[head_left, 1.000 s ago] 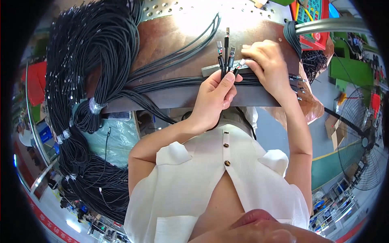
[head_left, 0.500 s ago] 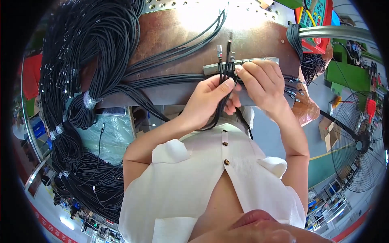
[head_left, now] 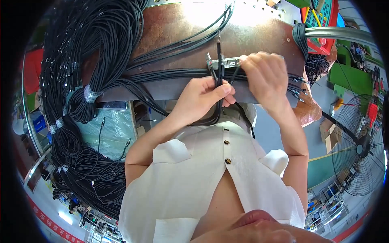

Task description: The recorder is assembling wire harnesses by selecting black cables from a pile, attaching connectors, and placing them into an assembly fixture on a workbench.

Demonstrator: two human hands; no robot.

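My left hand is closed round several black cables in front of my body. Their metal-tipped ends point up over the table's near edge, and their lengths curve down to my lap. Up and to the right, the fingers of my right hand are pinched at the upper end of one black cable that slants out of the bunch. The tip in that pinch is hidden, and the hand is slightly blurred. A silvery metal bar lies behind the cable ends, its right part covered by my right hand.
A brown table carries more black cables. Thick cable bundles hang at the left, above a green plastic-wrapped stack. At the right are a metal rail, a red box and a floor fan.
My right hand has moved up and right, away from the left, with one cable now stretched between them. The cable ends in my left hand have shifted left and turned.
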